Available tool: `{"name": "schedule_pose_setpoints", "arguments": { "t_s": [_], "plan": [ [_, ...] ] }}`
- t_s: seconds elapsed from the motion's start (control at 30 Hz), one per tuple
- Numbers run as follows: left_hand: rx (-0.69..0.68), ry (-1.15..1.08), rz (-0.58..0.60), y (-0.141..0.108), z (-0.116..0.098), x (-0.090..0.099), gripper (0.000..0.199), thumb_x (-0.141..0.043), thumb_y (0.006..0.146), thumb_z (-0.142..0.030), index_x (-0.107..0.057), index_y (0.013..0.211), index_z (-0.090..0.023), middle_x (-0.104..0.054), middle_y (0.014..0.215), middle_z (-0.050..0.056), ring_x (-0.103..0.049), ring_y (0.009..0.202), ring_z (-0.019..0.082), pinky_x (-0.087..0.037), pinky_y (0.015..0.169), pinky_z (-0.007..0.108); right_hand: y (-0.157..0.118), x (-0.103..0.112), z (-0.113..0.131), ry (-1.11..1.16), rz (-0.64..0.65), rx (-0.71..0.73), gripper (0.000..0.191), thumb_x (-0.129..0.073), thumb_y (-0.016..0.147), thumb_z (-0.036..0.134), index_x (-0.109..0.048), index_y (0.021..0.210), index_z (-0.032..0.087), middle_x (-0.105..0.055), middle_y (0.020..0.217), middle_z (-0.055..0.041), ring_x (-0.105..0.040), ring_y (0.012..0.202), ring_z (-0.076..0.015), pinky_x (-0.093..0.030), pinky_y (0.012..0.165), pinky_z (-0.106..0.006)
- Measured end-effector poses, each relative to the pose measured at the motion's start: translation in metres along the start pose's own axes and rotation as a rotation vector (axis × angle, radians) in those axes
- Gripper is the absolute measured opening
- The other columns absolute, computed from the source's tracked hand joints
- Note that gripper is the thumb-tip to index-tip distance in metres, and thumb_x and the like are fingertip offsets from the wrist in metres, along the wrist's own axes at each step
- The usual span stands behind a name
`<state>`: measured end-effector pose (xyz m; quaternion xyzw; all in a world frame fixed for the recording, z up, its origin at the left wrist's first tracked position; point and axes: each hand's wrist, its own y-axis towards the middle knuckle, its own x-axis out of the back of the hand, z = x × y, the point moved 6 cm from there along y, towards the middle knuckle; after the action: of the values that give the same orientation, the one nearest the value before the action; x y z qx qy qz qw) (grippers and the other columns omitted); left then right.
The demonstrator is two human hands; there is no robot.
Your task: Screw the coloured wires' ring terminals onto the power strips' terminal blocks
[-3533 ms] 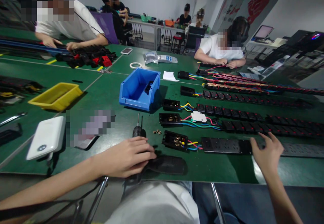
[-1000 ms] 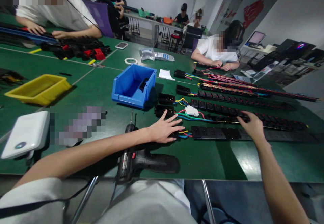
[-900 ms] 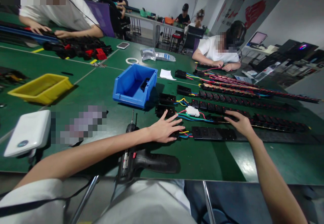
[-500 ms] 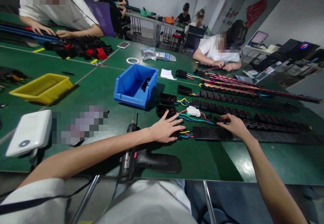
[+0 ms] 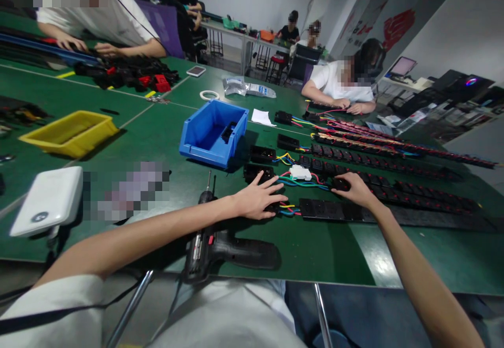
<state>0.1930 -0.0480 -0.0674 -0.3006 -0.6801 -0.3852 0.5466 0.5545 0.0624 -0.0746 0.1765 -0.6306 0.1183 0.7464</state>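
My left hand (image 5: 258, 197) lies with fingers spread over two black end housings, one of them showing as an open box (image 5: 258, 172) beyond my fingertips. With thumb and fingers, my right hand (image 5: 357, 189) grips the near end of a black power strip (image 5: 397, 193) with red marks. Green, blue and red wires (image 5: 305, 183) join this strip to the housing, and a white connector (image 5: 300, 172) sits by them. Nearer to me lies another strip (image 5: 321, 209), face dark, with yellow, blue and red wires at its left end. A black cordless screwdriver (image 5: 236, 251) rests below my left forearm.
A blue bin (image 5: 208, 154) with small black parts stands behind my left hand, a yellow tray (image 5: 74, 143) farther left. A white device (image 5: 47, 201) lies at left. More wired strips (image 5: 362, 140) stretch behind to the right. Co-workers sit across the green table.
My right hand has shifted slightly left and up at the strip's end, fingers drawn closer around it. My left hand stays in place. The whole view has tilted slightly.
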Motion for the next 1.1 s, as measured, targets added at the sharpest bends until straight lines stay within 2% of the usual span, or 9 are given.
{"name": "schedule_pose_setpoints", "arguments": {
  "t_s": [0.13, 0.33, 0.47, 0.57, 0.63, 0.73, 0.83, 0.97, 1.1],
  "plan": [
    [-0.005, 0.016, 0.01, 0.003, 0.005, -0.001, 0.055, -0.049, 0.09, -0.052, -0.042, 0.14, -0.031, -0.035, 0.152, 0.01, -0.016, 0.145, 0.034, -0.004, 0.112, 0.065, 0.0, -0.004, 0.0, -0.015, -0.121, 0.014, 0.06, -0.06, 0.076, 0.064, -0.06, 0.114, 0.017, -0.06, 0.113, -0.0124, -0.053, 0.11, -0.0289, -0.04, 0.101, -0.046],
    [-0.007, 0.008, 0.026, 0.002, 0.001, 0.002, 0.064, -0.046, 0.088, -0.061, -0.036, 0.144, -0.031, -0.032, 0.153, 0.01, -0.014, 0.146, 0.034, -0.003, 0.112, 0.065, 0.001, 0.0, 0.009, -0.011, -0.139, 0.067, 0.058, -0.061, 0.076, 0.064, -0.06, 0.112, 0.019, -0.061, 0.111, -0.0099, -0.055, 0.107, -0.0263, -0.043, 0.098, -0.042],
    [0.035, -0.05, 0.008, 0.004, 0.006, 0.013, 0.069, -0.035, 0.09, -0.067, -0.03, 0.146, -0.028, -0.029, 0.155, 0.009, -0.018, 0.145, 0.033, -0.015, 0.113, 0.062, 0.009, 0.009, 0.014, 0.002, -0.186, 0.053, 0.046, -0.048, 0.087, 0.058, -0.059, 0.11, 0.019, -0.061, 0.11, -0.0096, -0.056, 0.105, -0.0237, -0.045, 0.096, -0.04],
    [0.113, -0.041, -0.065, 0.016, 0.032, 0.03, 0.051, -0.034, 0.097, -0.049, -0.038, 0.141, -0.023, -0.034, 0.151, 0.008, -0.027, 0.142, 0.026, -0.028, 0.114, 0.044, 0.028, 0.013, 0.016, 0.004, -0.238, 0.04, 0.044, -0.043, 0.091, 0.052, -0.058, 0.113, 0.017, -0.06, 0.111, -0.0113, -0.055, 0.105, -0.0239, -0.044, 0.096, -0.041],
    [0.205, 0.008, -0.108, 0.027, 0.061, 0.04, 0.042, -0.039, 0.096, -0.038, -0.044, 0.135, -0.02, -0.039, 0.147, 0.008, -0.03, 0.139, 0.024, -0.032, 0.111, 0.038, 0.046, 0.011, 0.019, 0.003, -0.221, 0.066, 0.043, -0.048, 0.089, 0.051, -0.059, 0.113, 0.017, -0.06, 0.113, -0.0112, -0.054, 0.109, -0.0248, -0.043, 0.099, -0.042],
    [0.369, 0.06, -0.058, 0.043, 0.112, 0.042, 0.044, -0.045, 0.092, -0.031, -0.043, 0.134, -0.017, -0.042, 0.141, 0.012, -0.035, 0.134, 0.026, -0.037, 0.106, 0.039, 0.073, 0.002, 0.023, 0.005, -0.131, 0.128, 0.043, -0.059, 0.082, 0.05, -0.062, 0.113, 0.021, -0.061, 0.116, -0.0087, -0.055, 0.111, -0.0258, -0.042, 0.101, -0.044],
    [0.386, 0.06, 0.007, 0.058, 0.145, 0.031, 0.054, -0.058, 0.084, -0.036, -0.044, 0.133, -0.018, -0.046, 0.138, 0.013, -0.04, 0.129, 0.03, -0.037, 0.104, 0.044, 0.091, -0.005, 0.021, 0.008, -0.066, 0.15, 0.048, -0.064, 0.077, 0.046, -0.061, 0.117, 0.02, -0.062, 0.117, -0.009, -0.056, 0.11, -0.0272, -0.044, 0.1, -0.046],
    [0.365, 0.036, 0.073, 0.069, 0.163, 0.014, 0.059, -0.062, 0.082, -0.039, -0.043, 0.136, -0.024, -0.049, 0.136, 0.012, -0.046, 0.124, 0.031, -0.035, 0.103, 0.048, 0.098, -0.006, 0.018, 0.033, 0.004, 0.164, 0.047, -0.06, 0.08, 0.042, -0.061, 0.122, 0.02, -0.061, 0.122, -0.0081, -0.058, 0.111, -0.0257, -0.046, 0.1, -0.043],
    [0.313, -0.031, 0.096, 0.075, 0.168, 0.011, 0.048, -0.047, 0.092, -0.038, -0.044, 0.137, -0.022, -0.051, 0.134, 0.013, -0.05, 0.121, 0.026, -0.035, 0.102, 0.04, 0.102, -0.003, 0.017, 0.077, 0.078, 0.163, 0.047, -0.055, 0.084, 0.047, -0.062, 0.123, 0.021, -0.061, 0.126, -0.0059, -0.056, 0.117, -0.0252, -0.042, 0.106, -0.04]
  ]
}}
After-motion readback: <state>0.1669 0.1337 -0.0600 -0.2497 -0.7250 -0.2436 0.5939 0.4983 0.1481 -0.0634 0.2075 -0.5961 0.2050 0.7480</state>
